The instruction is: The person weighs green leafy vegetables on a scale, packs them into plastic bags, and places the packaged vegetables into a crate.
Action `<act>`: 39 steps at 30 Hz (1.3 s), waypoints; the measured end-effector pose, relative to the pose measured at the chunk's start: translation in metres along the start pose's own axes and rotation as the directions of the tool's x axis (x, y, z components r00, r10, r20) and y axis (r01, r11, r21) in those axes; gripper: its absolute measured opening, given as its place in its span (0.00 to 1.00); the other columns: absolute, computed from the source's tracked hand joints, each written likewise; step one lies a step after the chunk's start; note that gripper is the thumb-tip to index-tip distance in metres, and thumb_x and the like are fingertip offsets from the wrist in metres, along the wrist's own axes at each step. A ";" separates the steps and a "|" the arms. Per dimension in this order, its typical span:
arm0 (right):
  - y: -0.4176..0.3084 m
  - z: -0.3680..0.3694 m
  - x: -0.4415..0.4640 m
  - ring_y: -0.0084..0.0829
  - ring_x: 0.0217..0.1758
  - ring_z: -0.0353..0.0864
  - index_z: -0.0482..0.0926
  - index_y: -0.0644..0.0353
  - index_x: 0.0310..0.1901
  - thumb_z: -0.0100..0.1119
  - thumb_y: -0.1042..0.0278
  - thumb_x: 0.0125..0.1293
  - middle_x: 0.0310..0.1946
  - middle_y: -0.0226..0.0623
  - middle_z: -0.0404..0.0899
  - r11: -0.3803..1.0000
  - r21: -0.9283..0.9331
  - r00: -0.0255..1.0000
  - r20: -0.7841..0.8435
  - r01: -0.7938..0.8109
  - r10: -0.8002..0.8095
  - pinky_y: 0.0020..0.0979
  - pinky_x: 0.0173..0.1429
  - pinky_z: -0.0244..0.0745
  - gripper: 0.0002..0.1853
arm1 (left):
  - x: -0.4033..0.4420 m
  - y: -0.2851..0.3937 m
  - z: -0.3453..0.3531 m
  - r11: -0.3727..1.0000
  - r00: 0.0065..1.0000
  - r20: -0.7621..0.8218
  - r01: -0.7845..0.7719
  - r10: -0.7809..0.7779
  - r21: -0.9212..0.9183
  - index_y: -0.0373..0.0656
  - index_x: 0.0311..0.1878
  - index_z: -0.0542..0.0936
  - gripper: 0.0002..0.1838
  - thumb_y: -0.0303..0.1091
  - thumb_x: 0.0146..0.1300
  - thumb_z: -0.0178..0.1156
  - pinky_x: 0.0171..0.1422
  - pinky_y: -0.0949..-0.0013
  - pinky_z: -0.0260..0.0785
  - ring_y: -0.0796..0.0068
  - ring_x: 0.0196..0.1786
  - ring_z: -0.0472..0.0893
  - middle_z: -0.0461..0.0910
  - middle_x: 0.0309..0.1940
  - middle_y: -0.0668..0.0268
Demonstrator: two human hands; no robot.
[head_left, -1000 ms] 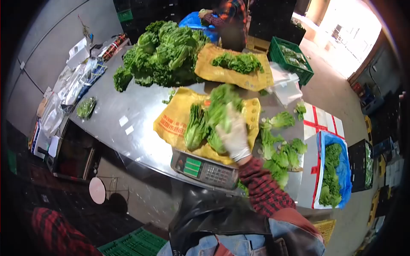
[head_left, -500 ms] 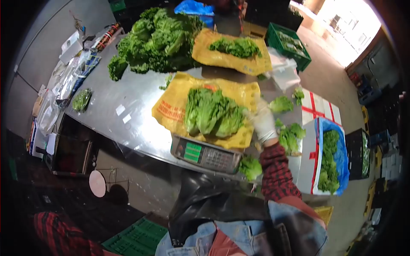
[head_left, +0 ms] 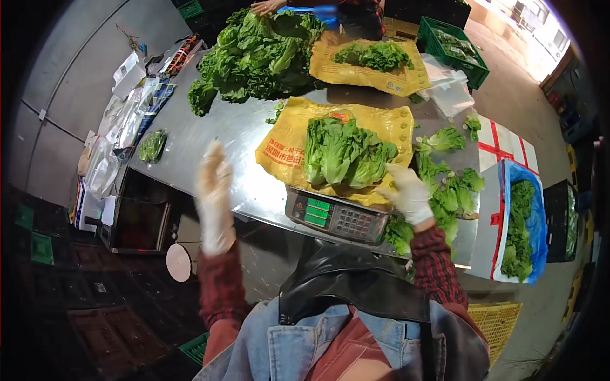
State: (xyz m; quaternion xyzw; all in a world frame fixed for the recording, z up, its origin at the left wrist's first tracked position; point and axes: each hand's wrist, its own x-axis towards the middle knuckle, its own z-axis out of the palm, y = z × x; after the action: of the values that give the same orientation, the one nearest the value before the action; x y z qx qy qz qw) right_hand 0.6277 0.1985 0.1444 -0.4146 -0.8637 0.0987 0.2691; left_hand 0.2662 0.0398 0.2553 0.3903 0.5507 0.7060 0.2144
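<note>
Shining under the light, the metal table (head_left: 171, 162) carries a scale (head_left: 358, 223), a yellow sack (head_left: 397, 120) draped over it and lettuce (head_left: 337, 152) on top. The right hand (head_left: 408, 193) has its fingers partly spread at the sack's edge, contact unclear; the left hand (head_left: 215, 200), blurred, is raised open and empty. Behind rises a leafy pile (head_left: 264, 57); concrete floor (head_left: 505, 95) runs toward a bright doorway (head_left: 530, 22).

- Left hand (head_left: 215, 190), gloved, is pointing forward, its fingers extending close together.
- Right hand (head_left: 406, 193), gloved, is angling inward, its fingers spreading loosely.
</note>
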 end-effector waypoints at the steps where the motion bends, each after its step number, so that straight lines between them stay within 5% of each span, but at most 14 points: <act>1: -0.015 0.011 0.010 0.41 0.49 0.83 0.81 0.62 0.56 0.70 0.57 0.60 0.53 0.49 0.81 1.000 0.003 1.000 0.000 -0.003 0.003 0.40 0.57 0.75 0.25 | 0.018 -0.056 0.000 0.970 0.986 -0.051 0.167 -0.161 0.176 0.38 0.74 0.63 0.28 0.29 0.73 0.54 0.78 0.62 0.56 0.63 0.76 0.64 0.64 0.74 0.54; 4: -0.036 0.032 0.026 0.38 0.47 0.82 0.84 0.61 0.50 0.72 0.55 0.57 0.43 0.44 0.84 0.788 -0.616 0.866 0.395 0.001 0.308 0.39 0.54 0.73 0.23 | 0.034 -0.172 -0.007 0.903 0.917 -0.153 0.393 -0.369 0.177 0.38 0.78 0.52 0.41 0.37 0.69 0.62 0.77 0.58 0.55 0.61 0.78 0.57 0.55 0.78 0.56; 7: -0.007 0.042 0.014 0.32 0.40 0.81 0.87 0.60 0.38 0.74 0.56 0.55 0.32 0.36 0.84 0.966 -0.257 0.878 0.468 0.025 0.102 0.35 0.45 0.74 0.16 | 0.044 -0.207 -0.002 0.820 0.819 -0.225 0.561 -0.528 0.118 0.41 0.79 0.50 0.46 0.43 0.66 0.64 0.75 0.54 0.56 0.60 0.77 0.58 0.55 0.77 0.55; 8: -0.002 0.015 0.011 0.30 0.36 0.81 0.87 0.60 0.34 0.74 0.59 0.54 0.29 0.34 0.83 0.953 0.133 0.821 0.550 -0.271 0.156 0.33 0.42 0.73 0.13 | 0.044 -0.212 0.000 0.762 0.753 -0.262 0.641 -0.604 0.086 0.42 0.79 0.49 0.48 0.47 0.65 0.66 0.74 0.52 0.57 0.60 0.76 0.59 0.54 0.77 0.55; 9: -0.001 -0.029 0.008 0.28 0.33 0.80 0.87 0.60 0.30 0.74 0.62 0.54 0.26 0.32 0.82 0.704 0.462 0.752 0.640 -0.539 0.157 0.31 0.39 0.73 0.10 | 0.045 -0.216 0.001 0.761 0.751 -0.260 0.644 -0.607 0.082 0.42 0.79 0.49 0.48 0.47 0.65 0.66 0.74 0.52 0.57 0.60 0.76 0.59 0.54 0.77 0.55; 12: 0.081 -0.097 -0.034 0.22 0.30 0.78 0.87 0.59 0.30 0.68 0.72 0.59 0.27 0.34 0.83 0.483 0.827 0.932 0.358 -0.288 -0.056 0.29 0.36 0.74 0.03 | 0.054 -0.220 0.001 0.703 0.678 -0.225 0.710 -0.699 -0.044 0.39 0.76 0.60 0.40 0.42 0.67 0.66 0.67 0.56 0.66 0.61 0.69 0.68 0.70 0.68 0.55; 15: 0.126 -0.115 -0.050 0.24 0.27 0.77 0.86 0.59 0.45 0.72 0.70 0.54 0.30 0.33 0.84 0.176 0.625 0.617 0.611 -0.760 0.496 0.31 0.36 0.76 0.15 | 0.055 -0.223 0.000 0.739 0.731 -0.111 0.662 -0.674 -0.124 0.38 0.72 0.67 0.32 0.41 0.69 0.63 0.62 0.60 0.68 0.68 0.60 0.73 0.76 0.60 0.60; 18: 0.137 -0.055 -0.043 0.38 0.57 0.74 0.73 0.56 0.63 0.74 0.69 0.52 0.60 0.40 0.72 0.952 0.027 0.951 0.056 -0.306 0.304 0.40 0.61 0.70 0.34 | 0.061 -0.250 0.003 0.811 0.821 -0.064 0.544 -0.568 -0.216 0.38 0.67 0.73 0.26 0.41 0.72 0.61 0.59 0.64 0.70 0.73 0.54 0.77 0.80 0.54 0.64; 21: 0.060 -0.029 0.002 0.47 0.80 0.55 0.64 0.51 0.73 0.64 0.72 0.57 0.75 0.43 0.60 0.893 -0.446 0.970 0.182 -0.067 0.164 0.49 0.78 0.53 0.39 | 0.060 -0.275 0.007 0.889 0.914 -0.102 0.349 -0.393 -0.295 0.37 0.62 0.78 0.21 0.41 0.74 0.58 0.58 0.68 0.71 0.76 0.49 0.79 0.82 0.49 0.68; 26: 0.054 0.012 0.030 0.43 0.78 0.58 0.78 0.51 0.56 0.65 0.70 0.51 0.72 0.43 0.65 0.837 -0.371 0.900 0.330 0.401 -0.285 0.47 0.77 0.55 0.26 | 0.053 -0.206 0.063 0.939 0.963 -0.097 0.218 -0.251 -0.265 0.32 0.61 0.77 0.19 0.32 0.75 0.46 0.60 0.70 0.70 0.74 0.54 0.78 0.80 0.55 0.63; 28: 0.032 0.000 0.049 0.42 0.76 0.63 0.82 0.54 0.44 0.65 0.70 0.48 0.68 0.41 0.71 0.770 -0.245 0.788 0.385 0.589 -0.480 0.46 0.74 0.60 0.18 | 0.040 -0.159 0.075 0.841 0.817 0.248 0.541 -0.520 -0.017 0.30 0.61 0.77 0.18 0.28 0.72 0.49 0.63 0.69 0.69 0.75 0.58 0.77 0.80 0.57 0.63; 29: 0.009 -0.003 0.057 0.42 0.76 0.63 0.82 0.54 0.44 0.65 0.70 0.48 0.68 0.41 0.71 0.758 -0.223 0.770 0.386 0.612 -0.508 0.46 0.74 0.60 0.18 | 0.023 -0.127 0.105 0.975 0.895 0.413 -0.211 0.167 0.064 0.33 0.61 0.77 0.20 0.27 0.67 0.56 0.61 0.68 0.69 0.70 0.57 0.79 0.82 0.55 0.63; 31: -0.039 -0.014 0.061 0.42 0.67 0.73 0.78 0.55 0.31 0.63 0.69 0.43 0.59 0.37 0.80 0.594 -0.163 0.614 0.143 0.788 -0.776 0.44 0.67 0.69 0.10 | 0.003 -0.116 0.118 0.793 0.721 0.631 -0.548 0.288 0.264 0.39 0.63 0.77 0.23 0.26 0.64 0.58 0.62 0.66 0.69 0.63 0.59 0.79 0.82 0.55 0.62; 39: -0.095 -0.058 0.037 0.44 0.59 0.77 0.76 0.60 0.40 0.71 0.60 0.50 0.58 0.46 0.79 0.789 0.417 0.823 0.148 0.451 -0.548 0.42 0.64 0.71 0.19 | -0.080 -0.053 0.093 0.999 0.531 0.846 0.039 -0.043 0.026 0.44 0.58 0.79 0.19 0.27 0.63 0.56 0.57 0.67 0.73 0.59 0.54 0.80 0.82 0.51 0.60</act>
State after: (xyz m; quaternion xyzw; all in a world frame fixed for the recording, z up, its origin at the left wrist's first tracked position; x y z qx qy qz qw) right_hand 0.5772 0.1636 0.2449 -0.0953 -0.9366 0.2353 0.2414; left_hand 0.3804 0.0538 0.1884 0.6703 0.3886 0.4229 0.4699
